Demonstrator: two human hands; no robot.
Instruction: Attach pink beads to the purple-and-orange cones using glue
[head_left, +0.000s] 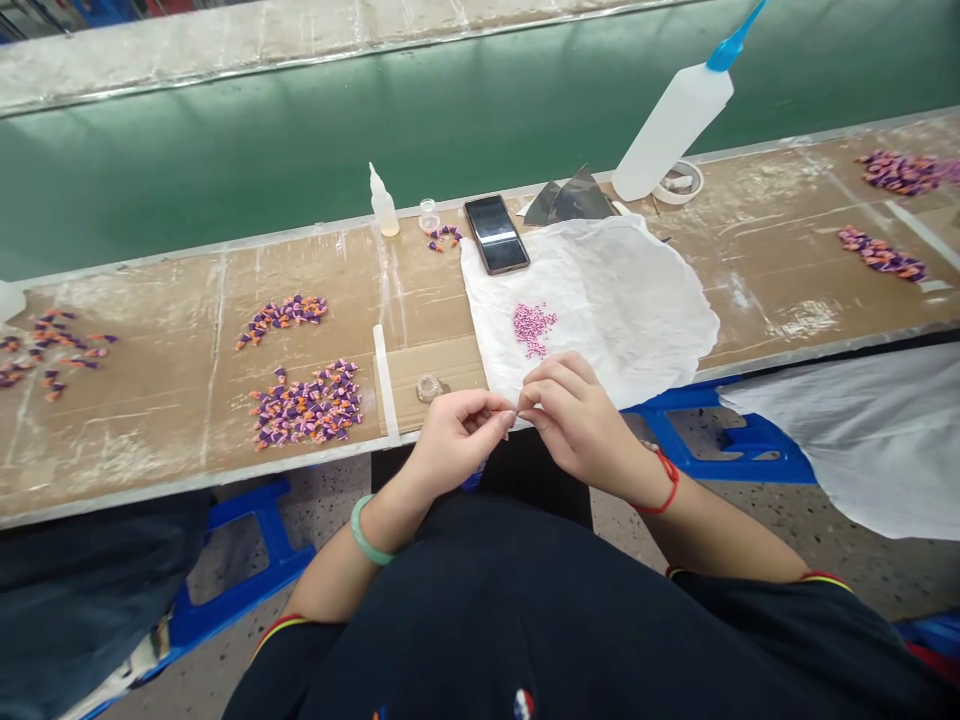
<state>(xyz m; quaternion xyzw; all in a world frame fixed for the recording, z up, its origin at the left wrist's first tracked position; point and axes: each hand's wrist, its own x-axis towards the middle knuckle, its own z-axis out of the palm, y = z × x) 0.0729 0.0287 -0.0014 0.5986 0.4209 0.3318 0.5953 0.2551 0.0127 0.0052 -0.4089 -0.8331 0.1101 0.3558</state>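
My left hand (457,440) and my right hand (574,420) meet at the bench's front edge, fingertips pinched together on something tiny that I cannot make out. Just beyond them a small heap of pink beads (533,327) lies on a white crumpled sheet (637,300). A pile of purple and orange pieces (307,405) sits to the left of my left hand, with a small clear cap (429,387) between them. A green bangle circles my left wrist, a red cord my right.
A phone (496,233) lies at the sheet's far corner. A small glue bottle (383,203), a little jar (428,213) and a large squeeze bottle (675,120) stand at the back. More purple piles (283,315) (881,252) dot the bench. Blue frame (720,440) below.
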